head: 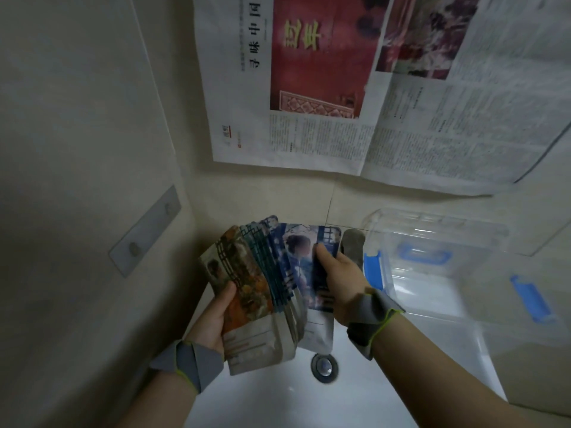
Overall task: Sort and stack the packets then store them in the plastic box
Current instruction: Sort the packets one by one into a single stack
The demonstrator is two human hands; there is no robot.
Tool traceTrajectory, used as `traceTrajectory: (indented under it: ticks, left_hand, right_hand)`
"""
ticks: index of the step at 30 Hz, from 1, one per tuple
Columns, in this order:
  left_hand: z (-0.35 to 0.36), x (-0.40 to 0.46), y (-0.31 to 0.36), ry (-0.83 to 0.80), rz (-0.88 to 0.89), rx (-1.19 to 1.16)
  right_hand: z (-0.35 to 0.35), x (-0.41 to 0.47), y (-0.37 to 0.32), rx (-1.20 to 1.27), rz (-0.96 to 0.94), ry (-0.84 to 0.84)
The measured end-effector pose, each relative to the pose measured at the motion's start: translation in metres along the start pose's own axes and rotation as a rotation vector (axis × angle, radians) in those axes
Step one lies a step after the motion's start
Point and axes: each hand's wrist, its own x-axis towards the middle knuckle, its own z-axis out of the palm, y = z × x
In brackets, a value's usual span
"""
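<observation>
- Two bare hands are holding one fanned bundle of packets point(265, 288) above a white sink point(386, 381), each wrist wearing a grey band.
- The left hand point(213, 319) is gripping the bundle's left side, thumb pressing on the orange-printed front packet and the fingers closed around behind it.
- The right hand point(340, 282) is clamping the blue packet at the fan's right end, thumb lying on its face and the fingers hidden behind.
- The packets are spreading out from orange on the left through teal to blue on the right, their pale lower ends hanging just over the sink's drain point(324, 367).
- The clear plastic box point(448, 273) with blue latches is sitting to the right of the hands, beside the sink, slightly blurred.
- Sheets of newspaper point(355, 88) are covering the tiled wall beyond.
</observation>
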Motion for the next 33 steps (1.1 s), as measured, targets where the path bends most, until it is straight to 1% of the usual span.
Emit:
traceTrajectory:
  ticks: [3, 6, 10, 12, 14, 19, 22, 25, 26, 28, 29, 30, 32, 33]
  left_hand:
    - [0.001, 0.004, 0.000, -0.034, -0.006, -0.024]
    - [-0.004, 0.011, -0.001, 0.013, -0.018, -0.025]
    - [-0.002, 0.013, -0.002, 0.057, -0.066, -0.062]
    - [-0.004, 0.017, -0.001, 0.079, -0.062, -0.058]
    - [-0.007, 0.022, 0.002, 0.058, -0.047, -0.045]
    - [-0.001, 0.031, 0.009, -0.036, 0.048, 0.021]
    - [-0.001, 0.039, 0.015, -0.025, 0.026, 0.073]
    - [-0.004, 0.047, 0.025, -0.010, 0.027, 0.111]
    - [-0.005, 0.049, 0.028, -0.001, 0.057, 0.116]
    - [-0.008, 0.055, 0.032, 0.023, 0.126, 0.151]
    - [-0.010, 0.060, 0.036, 0.028, 0.150, 0.201]
    - [-0.012, 0.066, 0.040, 0.024, 0.185, 0.252]
    - [-0.014, 0.077, 0.051, 0.020, 0.217, 0.405]
    - [-0.018, 0.085, 0.056, -0.006, 0.219, 0.510]
  right_hand:
    - [0.000, 0.010, -0.001, -0.005, 0.015, 0.006]
    - [0.003, 0.021, 0.004, 0.021, 0.114, 0.048]
    - [0.002, 0.031, 0.011, 0.134, 0.254, 0.117]
    - [0.003, 0.034, 0.014, 0.158, 0.287, 0.148]
    - [0.003, 0.044, 0.024, 0.065, 0.268, 0.142]
    - [0.025, 0.055, 0.016, -0.222, 0.173, 0.020]
    - [0.037, 0.050, 0.015, -0.196, 0.148, -0.159]
    - [0.039, 0.051, 0.014, -0.236, 0.124, -0.207]
    - [0.038, 0.053, 0.013, -0.273, 0.109, -0.222]
    - [0.030, 0.047, 0.017, -0.330, 0.103, -0.354]
    - [0.029, 0.047, 0.020, -0.359, 0.100, -0.412]
    - [0.030, 0.050, 0.026, -0.371, 0.071, -0.436]
    - [0.031, 0.064, 0.039, -0.427, -0.013, -0.375]
    - [0.032, 0.074, 0.043, -0.457, -0.060, -0.286]
